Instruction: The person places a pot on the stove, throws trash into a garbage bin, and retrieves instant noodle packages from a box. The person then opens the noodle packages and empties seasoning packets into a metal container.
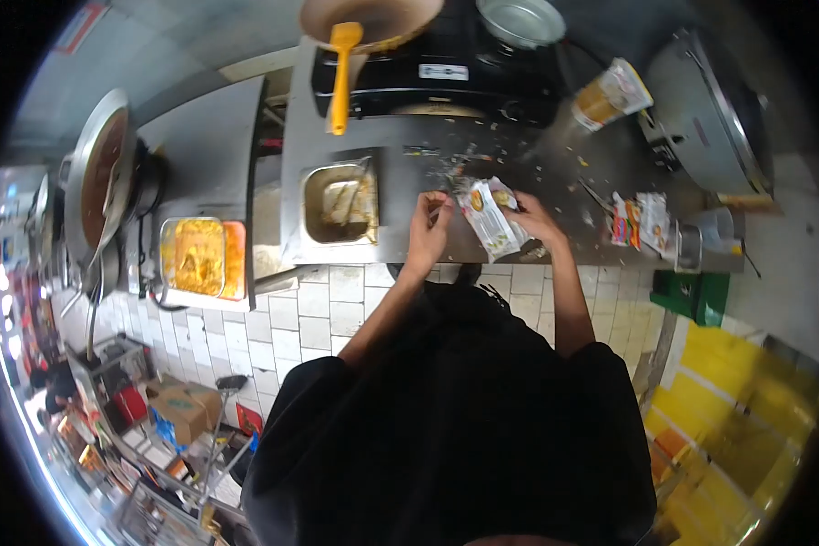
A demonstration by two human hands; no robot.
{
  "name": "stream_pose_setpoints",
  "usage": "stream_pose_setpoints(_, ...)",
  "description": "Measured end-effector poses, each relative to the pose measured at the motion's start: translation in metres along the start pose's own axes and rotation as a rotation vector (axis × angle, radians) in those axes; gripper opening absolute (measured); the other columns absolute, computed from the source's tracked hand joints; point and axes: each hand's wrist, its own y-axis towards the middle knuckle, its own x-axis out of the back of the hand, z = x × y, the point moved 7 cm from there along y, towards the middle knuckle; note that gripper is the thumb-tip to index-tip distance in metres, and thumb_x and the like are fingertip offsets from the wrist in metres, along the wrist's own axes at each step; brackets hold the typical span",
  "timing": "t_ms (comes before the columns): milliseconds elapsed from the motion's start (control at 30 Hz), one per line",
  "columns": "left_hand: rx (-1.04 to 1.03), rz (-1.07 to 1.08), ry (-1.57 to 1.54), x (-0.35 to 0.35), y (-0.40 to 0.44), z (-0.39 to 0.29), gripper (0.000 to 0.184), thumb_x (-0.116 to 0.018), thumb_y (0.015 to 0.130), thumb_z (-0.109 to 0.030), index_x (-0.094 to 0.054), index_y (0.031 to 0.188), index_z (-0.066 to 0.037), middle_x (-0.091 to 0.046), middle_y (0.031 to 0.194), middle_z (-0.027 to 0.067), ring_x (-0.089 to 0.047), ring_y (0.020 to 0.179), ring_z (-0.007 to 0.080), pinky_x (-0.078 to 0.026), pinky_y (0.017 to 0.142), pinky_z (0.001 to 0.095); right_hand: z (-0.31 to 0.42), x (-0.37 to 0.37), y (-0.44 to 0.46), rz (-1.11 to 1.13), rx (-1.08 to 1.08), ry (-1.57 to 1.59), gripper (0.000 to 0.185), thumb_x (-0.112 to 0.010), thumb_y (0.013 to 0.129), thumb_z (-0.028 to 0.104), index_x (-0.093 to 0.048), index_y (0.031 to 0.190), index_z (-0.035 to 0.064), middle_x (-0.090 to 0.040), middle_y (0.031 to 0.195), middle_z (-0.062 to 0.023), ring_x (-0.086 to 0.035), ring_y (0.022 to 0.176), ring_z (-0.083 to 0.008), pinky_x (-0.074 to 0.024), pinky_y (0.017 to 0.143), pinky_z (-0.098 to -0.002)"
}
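Holding, white packet: it is slanting between the two hands over the near part of the counter, its printed side facing up and its lower end pointing toward the body.
Right hand: it is clamping the packet's right edge, fingers lying over the printed face; whether the thumb is pressing beneath is hidden.
Left hand: it is curling beside the packet's upper left side, fingertips bending in toward the thumb; whether they are pinching the packet or only hovering near it, I cannot tell.
Scraps: small bits are lying just beyond the left hand and the packet.
Metal tray: it is sitting to the left of the left hand, with utensils resting inside.
Yellow spatula: it is lying farther beyond and left of the left hand, its head over a wide pan.
Upright pouch: it is leaning beyond and right of the right hand.
Small packets: they are lying to the right of the right hand, near a metal container.
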Motion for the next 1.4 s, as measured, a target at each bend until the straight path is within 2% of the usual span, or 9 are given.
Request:
stream_pose_setpoints(133, -0.081, -0.035, 0.083, 0.060, -0.035, -0.040, 0.014, -0.055, 0.103, -0.013, -0.058, 0.101, 0.000, -0.068, 0.094, 0.0066, -0.063, 0.087, 0.0117, -0.050, 0.081, 0.0270, -0.065, -0.019, 0.052, 0.094, -0.086, -0.388, 0.049, -0.077, 0.087, 0.027, -0.061, 0.124, -0.0015, -0.070, 0.110, -0.0100, -0.064, 0.098, -0.0149, -0.0524, 0.084, -0.0320)
stream_pose_setpoints(267, -0.157, -0.205, 0.182, 0.144, -0.072, -0.050, 0.017, -0.054, 0.104, -0.015, -0.059, 0.099, 0.000, -0.071, 0.093, 0.0088, -0.065, 0.082, 0.0121, -0.051, 0.077, 0.0276, 0.064, -0.058, 0.044, -0.478, 0.273, -0.505, 0.050, -0.076, 0.088, 0.031, -0.059, 0.127, 0.0036, -0.068, 0.115, -0.0126, -0.066, 0.104, -0.0230, -0.0529, 0.087, -0.0353)
stream_pose_setpoints(467, -0.115, -0.744, 0.123, 0.264, -0.090, 0.002, 0.014, -0.057, 0.102, -0.016, -0.059, 0.099, -0.003, -0.063, 0.096, 0.0045, -0.061, 0.081, 0.0125, -0.047, 0.071, 0.0264, 0.161, -0.168, 0.127, -0.196, 0.344, -0.309, 0.046, -0.076, 0.088, 0.032, -0.062, 0.124, 0.0062, -0.069, 0.111, -0.0139, -0.067, 0.090, -0.0186, -0.0540, 0.076, -0.0328)
stream_pose_setpoints(667, 0.089, -0.686, -0.063, 0.291, -0.070, 0.030, 0.029, -0.055, 0.104, -0.030, -0.055, 0.117, -0.005, -0.064, 0.113, 0.0071, -0.062, 0.092, 0.0154, -0.051, 0.076, 0.0295, 0.148, -0.194, 0.145, -0.064, 0.314, -0.302, 0.021, -0.074, 0.089, 0.021, -0.071, 0.102, 0.0044, -0.072, 0.098, -0.0109, -0.069, 0.080, -0.0172, -0.0530, 0.073, -0.0305)
stream_pose_setpoints(867, 0.148, -0.501, -0.080, 0.288, -0.049, 0.031, 0.038, -0.055, 0.104, -0.033, -0.063, 0.123, -0.001, -0.068, 0.111, 0.0068, -0.061, 0.095, 0.0127, -0.051, 0.079, 0.0290, 0.203, -0.141, 0.051, -0.335, 0.424, -0.172, 0.015, -0.068, 0.095, 0.012, -0.072, 0.107, 0.0036, -0.070, 0.090, -0.0033, -0.067, 0.077, -0.0099, -0.0518, 0.071, -0.0233)
stream_pose_setpoints(1033, 0.112, -0.325, 0.037, 0.284, -0.031, 0.034, 0.038, -0.054, 0.104, -0.035, -0.069, 0.113, 0.000, -0.062, 0.085, -0.0055, -0.050, 0.075, 0.0042, -0.042, 0.068, 0.0227, 0.158, -0.030, 0.031, -0.566, 0.248, 0.103, 0.022, -0.067, 0.097, 0.018, -0.071, 0.112, 0.0018, -0.069, 0.097, -0.0052, -0.066, 0.079, -0.0103, -0.0544, 0.077, -0.0241)
stream_pose_setpoints(1167, 0.156, -0.293, -0.038, 0.285, -0.026, 0.046, 0.039, -0.054, 0.104, -0.035, -0.069, 0.112, 0.000, -0.055, 0.080, -0.0066, -0.043, 0.072, 0.0053, -0.036, 0.065, 0.0229, 0.066, 0.037, 0.062, -0.583, 0.135, 0.278, 0.024, -0.064, 0.099, 0.019, -0.070, 0.113, 0.0009, -0.069, 0.096, -0.0036, -0.065, 0.082, -0.0091, -0.0558, 0.079, -0.0248)
stream_pose_setpoints(1267, 0.217, -0.301, 0.020, 0.290, -0.029, 0.044, 0.044, -0.051, 0.105, -0.037, -0.065, 0.120, 0.002, -0.068, 0.108, 0.0055, -0.059, 0.097, 0.0115, -0.044, 0.087, 0.0262, 0.007, 0.052, 0.079, -0.580, 0.041, 0.331, 0.023, -0.064, 0.099, 0.019, -0.070, 0.113, 0.0023, -0.069, 0.097, -0.0021, -0.064, 0.083, -0.0085, -0.0560, 0.079, -0.0244)
stream_pose_setpoints(1400, 0.184, -0.327, 0.069, 0.297, -0.038, 0.023, 0.042, -0.048, 0.106, -0.037, -0.065, 0.118, -0.001, -0.068, 0.112, 0.0074, -0.061, 0.097, 0.0153, -0.048, 0.086, 0.0301, -0.024, 0.055, 0.097, -0.585, 0.000, 0.412, 0.024, -0.065, 0.098, 0.021, -0.070, 0.114, 0.0025, -0.069, 0.097, -0.0021, -0.065, 0.084, -0.0090, -0.0560, 0.079, -0.0244)
